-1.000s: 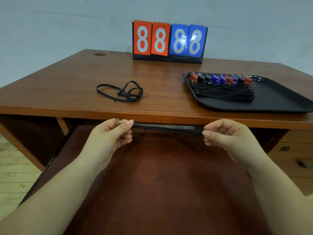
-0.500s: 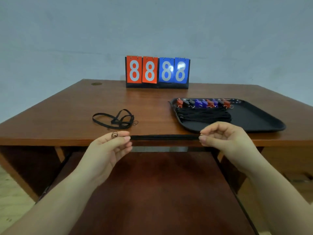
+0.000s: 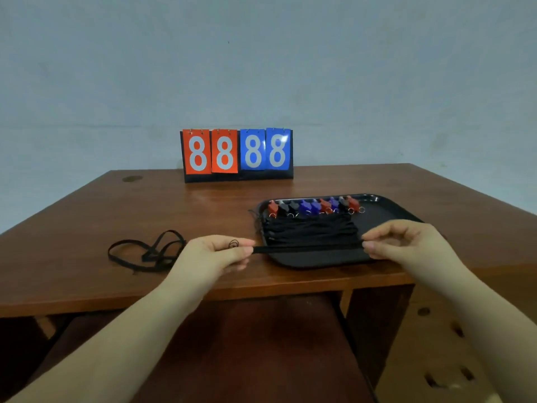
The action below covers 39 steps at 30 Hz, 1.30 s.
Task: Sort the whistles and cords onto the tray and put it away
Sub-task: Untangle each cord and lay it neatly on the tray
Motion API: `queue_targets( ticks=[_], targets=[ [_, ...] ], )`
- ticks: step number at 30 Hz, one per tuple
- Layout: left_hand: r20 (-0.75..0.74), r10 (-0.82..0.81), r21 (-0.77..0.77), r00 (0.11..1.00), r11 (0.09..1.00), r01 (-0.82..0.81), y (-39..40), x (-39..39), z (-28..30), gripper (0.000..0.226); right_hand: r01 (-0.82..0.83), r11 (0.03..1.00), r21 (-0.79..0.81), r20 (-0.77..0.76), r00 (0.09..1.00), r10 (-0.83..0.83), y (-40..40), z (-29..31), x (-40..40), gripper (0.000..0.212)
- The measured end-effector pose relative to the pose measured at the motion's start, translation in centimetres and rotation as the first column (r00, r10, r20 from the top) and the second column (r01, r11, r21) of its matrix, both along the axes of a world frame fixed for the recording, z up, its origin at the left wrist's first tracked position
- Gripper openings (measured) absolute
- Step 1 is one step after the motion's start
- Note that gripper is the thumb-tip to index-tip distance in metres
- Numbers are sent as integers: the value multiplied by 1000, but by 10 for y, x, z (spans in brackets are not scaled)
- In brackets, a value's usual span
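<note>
A black cord is stretched flat and taut between my two hands, just above the near part of the black tray. My left hand pinches its left end, where a small metal ring shows, and my right hand pinches its right end. On the tray lie several folded black cords in a stack, with a row of red, black and blue whistles behind them. A loose, tangled black cord lies on the desk to the left of my left hand.
A flip scoreboard showing 8888 stands at the back of the brown wooden desk. A pulled-out shelf sits under the desk in front of me, with drawers at the lower right.
Both hands have lifted the stretched cord from below the desk's front edge up over the desktop, to the near part of the tray. The camera view has tilted upward.
</note>
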<state>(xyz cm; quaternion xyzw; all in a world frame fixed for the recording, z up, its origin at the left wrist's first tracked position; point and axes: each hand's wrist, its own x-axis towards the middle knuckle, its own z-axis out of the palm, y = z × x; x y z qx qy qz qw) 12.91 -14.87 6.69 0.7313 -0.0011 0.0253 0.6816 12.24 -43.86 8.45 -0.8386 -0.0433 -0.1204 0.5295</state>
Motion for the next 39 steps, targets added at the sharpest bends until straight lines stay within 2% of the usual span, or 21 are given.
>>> queue_targets(
  ticks=[4, 7, 10, 13, 17, 25, 30, 36, 39],
  targets=[
    [139, -9, 307, 990, 951, -34, -20, 19, -1, 13, 62, 967, -245, -21, 997, -70, -17, -6, 20, 9],
    [214, -31, 500, 976, 862, -83, -30, 32, -3, 14, 57, 917, -394, -61, 994, -88, -23, -12, 36, 14],
    [274, -81, 616, 958, 780, -110, -38, 38, -5, 11, 20, 870, -492, -120, 989, -90, -23, -17, 51, 18],
    [283, -132, 743, 950, 656, -130, -44, 48, -8, 12, -15, 831, -556, -161, 983, -90, -22, -18, 65, 17],
    [271, -117, 824, 956, 541, -167, -48, 61, -9, 11, -40, 805, -592, -167, 983, -74, -20, -17, 81, 19],
    [267, -131, 904, 955, 379, -200, -56, 77, -13, 17, -43, 767, -640, -155, 985, -75, -21, -22, 97, 17],
    [308, -147, 901, 940, 364, -238, -54, 79, -16, 18, -32, 717, -696, -146, 984, -98, -18, -23, 95, 12],
    [369, -88, 822, 925, 495, -281, -29, 62, -10, 42, 4, 662, -750, -85, 991, -102, -13, -12, 81, 22],
    [366, -69, 810, 928, 515, -281, 1, 47, -7, 39, -8, 654, -756, -74, 995, -74, -2, -2, 71, 24]
  ],
)
